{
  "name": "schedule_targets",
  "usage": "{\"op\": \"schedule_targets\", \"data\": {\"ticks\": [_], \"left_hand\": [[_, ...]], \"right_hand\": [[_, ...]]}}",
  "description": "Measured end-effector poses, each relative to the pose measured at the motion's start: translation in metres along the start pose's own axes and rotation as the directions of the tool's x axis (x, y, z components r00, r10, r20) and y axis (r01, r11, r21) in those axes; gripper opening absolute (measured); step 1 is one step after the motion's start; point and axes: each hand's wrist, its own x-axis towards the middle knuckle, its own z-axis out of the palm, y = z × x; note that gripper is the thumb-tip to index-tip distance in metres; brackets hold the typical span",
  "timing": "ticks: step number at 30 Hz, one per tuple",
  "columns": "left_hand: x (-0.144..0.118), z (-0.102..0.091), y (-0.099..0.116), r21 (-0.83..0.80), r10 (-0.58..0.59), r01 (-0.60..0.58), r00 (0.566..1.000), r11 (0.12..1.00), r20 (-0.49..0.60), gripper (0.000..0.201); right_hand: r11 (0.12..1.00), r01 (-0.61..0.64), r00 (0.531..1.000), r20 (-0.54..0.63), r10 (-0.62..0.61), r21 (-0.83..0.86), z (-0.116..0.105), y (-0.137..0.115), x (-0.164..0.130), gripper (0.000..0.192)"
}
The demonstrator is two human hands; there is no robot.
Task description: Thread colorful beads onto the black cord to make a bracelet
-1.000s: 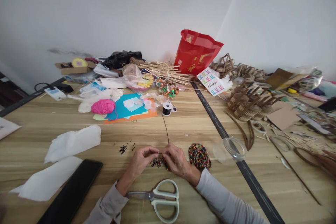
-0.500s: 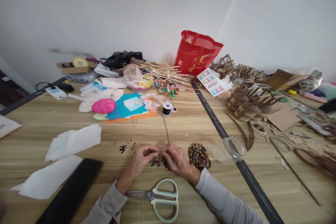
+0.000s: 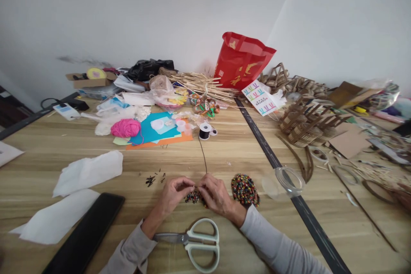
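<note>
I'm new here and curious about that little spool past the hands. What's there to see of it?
The spool is small, with a pale, plastic-looking rim and a hole in its top. Black cord is wound around its middle, and a loose length runs over the table toward the right hand. It stands on end on the wood-grained surface. A small, pale round item sits close beside it; whether they touch is unclear.

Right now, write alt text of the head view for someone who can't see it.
A person's left hand and right hand pinch close together by small beads, black cord running from a spool to the right hand. Scissors lie nearer the camera on the wooden table.
</note>
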Motion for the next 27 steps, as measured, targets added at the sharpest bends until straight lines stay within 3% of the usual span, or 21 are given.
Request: {"op": "schedule_targets", "data": {"ticks": [27], "left_hand": [[-0.0008,0.0028,-0.0003,0.006,0.001,-0.001,1.0,1.0,-0.013,0.008]], "right_hand": [[0.999,-0.021,1.0,0.02,0.021,-0.031,0.0012,0.0018,-0.0023,0.009]]}}
